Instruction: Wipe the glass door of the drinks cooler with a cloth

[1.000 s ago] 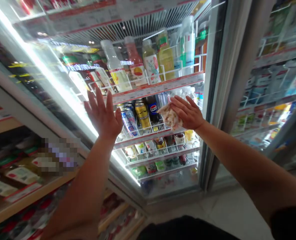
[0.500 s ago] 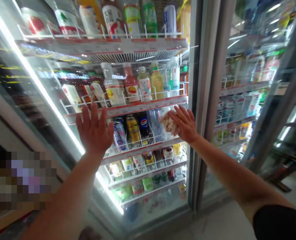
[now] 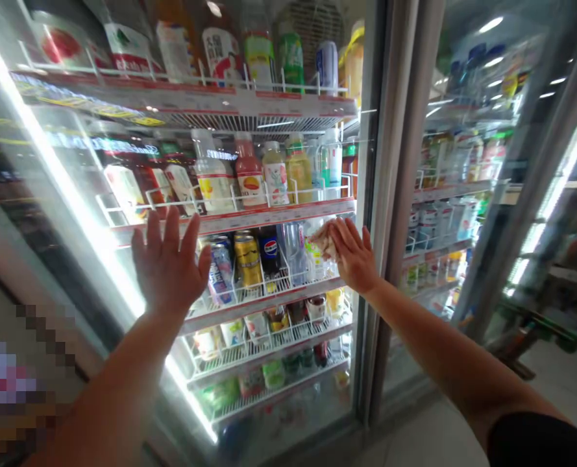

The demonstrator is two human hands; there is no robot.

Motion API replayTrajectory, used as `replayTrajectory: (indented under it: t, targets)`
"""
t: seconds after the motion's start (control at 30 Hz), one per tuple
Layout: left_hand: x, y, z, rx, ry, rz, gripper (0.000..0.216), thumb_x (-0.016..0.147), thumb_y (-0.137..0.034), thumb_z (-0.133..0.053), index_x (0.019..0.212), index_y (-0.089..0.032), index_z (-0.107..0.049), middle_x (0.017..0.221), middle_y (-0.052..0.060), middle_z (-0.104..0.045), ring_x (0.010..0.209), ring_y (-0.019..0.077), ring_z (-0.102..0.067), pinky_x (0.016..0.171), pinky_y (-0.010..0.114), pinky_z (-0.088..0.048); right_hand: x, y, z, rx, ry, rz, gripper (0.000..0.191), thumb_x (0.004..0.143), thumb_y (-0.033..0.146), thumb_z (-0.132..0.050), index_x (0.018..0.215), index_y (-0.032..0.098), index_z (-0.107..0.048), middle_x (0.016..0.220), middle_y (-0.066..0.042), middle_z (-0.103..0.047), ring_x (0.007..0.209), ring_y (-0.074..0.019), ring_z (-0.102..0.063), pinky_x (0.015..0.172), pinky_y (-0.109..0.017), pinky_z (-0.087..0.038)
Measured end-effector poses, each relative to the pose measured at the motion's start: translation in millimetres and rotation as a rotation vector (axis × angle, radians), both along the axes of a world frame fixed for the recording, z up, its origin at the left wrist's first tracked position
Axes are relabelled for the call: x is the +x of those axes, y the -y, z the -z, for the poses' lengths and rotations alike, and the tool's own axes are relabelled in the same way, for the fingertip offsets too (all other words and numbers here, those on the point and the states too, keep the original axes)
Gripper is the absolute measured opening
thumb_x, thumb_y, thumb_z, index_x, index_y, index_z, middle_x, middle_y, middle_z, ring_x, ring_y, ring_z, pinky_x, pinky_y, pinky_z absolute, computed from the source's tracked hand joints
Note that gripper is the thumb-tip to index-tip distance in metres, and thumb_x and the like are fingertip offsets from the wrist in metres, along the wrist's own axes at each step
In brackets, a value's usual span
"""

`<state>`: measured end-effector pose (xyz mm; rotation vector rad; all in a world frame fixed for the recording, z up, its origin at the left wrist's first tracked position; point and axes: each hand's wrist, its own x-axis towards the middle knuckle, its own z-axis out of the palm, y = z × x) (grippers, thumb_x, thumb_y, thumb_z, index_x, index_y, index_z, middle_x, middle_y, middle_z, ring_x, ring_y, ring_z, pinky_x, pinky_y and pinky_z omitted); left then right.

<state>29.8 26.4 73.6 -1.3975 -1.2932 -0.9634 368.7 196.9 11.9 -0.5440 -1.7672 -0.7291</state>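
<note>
My right hand (image 3: pixel 355 258) presses a crumpled, pale cloth (image 3: pixel 324 240) against the glass door (image 3: pixel 288 425) of a drinks fridge, close to the door's right-hand frame. Its fingers are bent over the cloth and hide part of it. My left hand (image 3: pixel 169 269) is raised with the fingers spread and holds nothing. It is at or just before the glass, near the lit strip on the left; whether the palm touches cannot be made out. Behind the glass, between the hands, stand a gold can (image 3: pixel 247 259) and a dark blue Pepsi bottle (image 3: pixel 270 251).
Wire shelves (image 3: pixel 278 213) inside carry several rows of bottles and cans. A bright light strip (image 3: pixel 69 175) slants down the left side. The metal door frame (image 3: pixel 383 162) separates this door from another fridge section (image 3: pixel 444 194) at right. Floor (image 3: pixel 429 428) shows at lower right.
The view has turned slightly, so the fridge appears lower and further left. My right hand and the cloth remain near the door's right frame; the left hand stays spread.
</note>
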Motion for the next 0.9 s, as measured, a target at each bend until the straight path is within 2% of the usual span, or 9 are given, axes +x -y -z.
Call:
replayTrajectory:
  t: [0.1, 0.2, 0.3, 0.4, 0.5, 0.57, 0.73, 0.8, 0.9]
  targets:
    - [0.2, -0.5, 0.5, 0.005, -0.026, -0.032, 0.066, 0.099, -0.046, -0.051, 0.16, -0.031, -0.032, 0.17, -0.002, -0.02, 0.158, 0.0343, -0.016, 0.13, 0.063, -0.011, -1.3, -3.9, -3.3, 0.023, -0.103, -0.036, 0.076, 0.102, 0.009, -0.04, 0.164, 0.038, -0.009, 0.16, -0.002, -0.047, 0.153, -0.0246, -0.035, 0.126, -0.056, -0.035]
    - [0.9, -0.8, 0.8, 0.023, -0.034, -0.001, 0.065, 0.098, -0.046, -0.052, 0.159, -0.028, -0.036, 0.17, 0.0, -0.023, 0.158, 0.0356, -0.018, 0.131, 0.062, -0.012, -2.9, -4.4, 23.9, 0.048, -0.058, -0.107, 0.076, 0.1, 0.009, -0.043, 0.165, 0.032, -0.012, 0.16, -0.007, -0.047, 0.155, -0.0257, -0.032, 0.122, -0.054, -0.043]
    - [0.2, -1.3, 1.3, 0.046, -0.064, -0.016, 0.065, 0.098, -0.042, -0.053, 0.159, -0.027, -0.036, 0.169, 0.001, -0.025, 0.158, 0.0353, -0.019, 0.131, 0.061, -0.013, -0.5, -5.2, 40.9, 0.081, 0.053, -0.135, 0.075, 0.099, 0.012, -0.05, 0.165, 0.025, -0.017, 0.155, -0.012, -0.053, 0.154, -0.0275, -0.035, 0.122, -0.053, -0.042]
    - [-2.0, -1.9, 2.0, 0.047, -0.082, -0.034, 0.068, 0.098, -0.04, -0.055, 0.161, -0.03, -0.032, 0.17, 0.0, -0.024, 0.158, 0.033, -0.018, 0.131, 0.06, -0.014, 2.3, -9.3, 24.0, 0.091, 0.04, -0.107, 0.074, 0.1, 0.009, -0.049, 0.165, 0.029, -0.019, 0.151, -0.009, -0.058, 0.151, -0.0253, -0.039, 0.125, -0.053, -0.036]
    - [-3.3, -1.7, 2.3, 0.054, -0.11, -0.052, 0.071, 0.097, -0.038, -0.056, 0.162, -0.031, -0.029, 0.17, 0.002, -0.023, 0.159, 0.0315, -0.016, 0.13, 0.059, -0.015, 0.1, -13.7, 4.3, 0.053, -0.089, -0.103, 0.074, 0.1, 0.007, -0.043, 0.164, 0.035, -0.019, 0.156, -0.005, -0.053, 0.152, -0.0261, -0.038, 0.126, -0.058, -0.034]
    - [-3.1, -1.2, 2.2, 0.048, -0.108, -0.066, 0.07, 0.098, -0.038, -0.055, 0.162, -0.031, -0.029, 0.17, 0.003, -0.024, 0.159, 0.0303, -0.016, 0.13, 0.058, -0.014, -4.5, -14.7, 8.3, 0.037, -0.16, -0.144, 0.074, 0.1, 0.007, -0.041, 0.164, 0.037, -0.019, 0.161, -0.004, -0.047, 0.153, -0.0273, -0.036, 0.124, -0.059, -0.038]
    - [-2.2, -0.4, 1.5, 0.019, -0.059, -0.067, 0.068, 0.097, -0.039, -0.055, 0.161, -0.032, -0.032, 0.17, 0.002, -0.025, 0.159, 0.0288, -0.014, 0.131, 0.057, -0.012, -16.0, -13.1, 36.5, 0.022, -0.202, -0.2, 0.074, 0.1, 0.009, -0.041, 0.164, 0.035, -0.018, 0.165, -0.002, -0.039, 0.155, -0.0305, -0.033, 0.12, -0.06, -0.046]
    - [-2.2, -0.3, 1.1, 0.004, -0.034, -0.042, 0.067, 0.097, -0.04, -0.055, 0.16, -0.033, -0.034, 0.169, 0.002, -0.026, 0.16, 0.0287, -0.014, 0.131, 0.056, -0.01, -18.2, -13.8, 25.0, 0.012, -0.213, -0.214, 0.073, 0.1, 0.01, -0.04, 0.164, 0.038, -0.017, 0.165, -0.002, -0.04, 0.154, -0.0315, -0.035, 0.121, -0.062, -0.044]
    - [-1.8, 0.1, 0.7, -0.005, 0.001, -0.017, 0.065, 0.097, -0.041, -0.055, 0.159, -0.033, -0.037, 0.169, 0.003, -0.029, 0.16, 0.0291, -0.012, 0.131, 0.056, -0.007, -21.5, -15.8, -6.9, 0.003, -0.27, -0.256, 0.072, 0.101, 0.011, -0.039, 0.163, 0.042, -0.018, 0.164, 0.001, -0.041, 0.154, -0.0317, -0.035, 0.123, -0.063, -0.039]
